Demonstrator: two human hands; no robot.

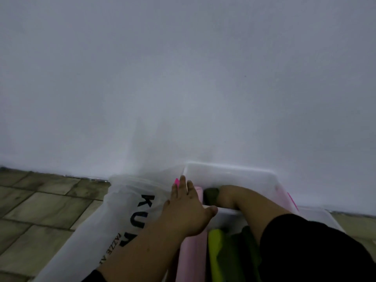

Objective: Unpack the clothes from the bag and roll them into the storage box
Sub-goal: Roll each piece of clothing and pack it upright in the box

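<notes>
A translucent white storage box (230, 167) stands on the floor against the wall. Inside it, my right hand (228, 195) is closed around a dark olive rolled garment (211, 196); the fingertips are hidden behind the roll. My left hand (187, 208) lies flat with its fingers apart over the box's left edge and a pale pink roll (199, 193). The white plastic bag (122, 210) with black lettering stands just left of the box, touching it. Nearer to me lie a pink garment (193, 259), a lime green one (216, 253) and a dark green one (245, 247).
A plain white wall (183, 78) fills most of the view, directly behind the box. Brownish floor tiles (40, 204) spread out to the left of the bag. Another translucent plastic piece (317, 217) sits to the right of the box.
</notes>
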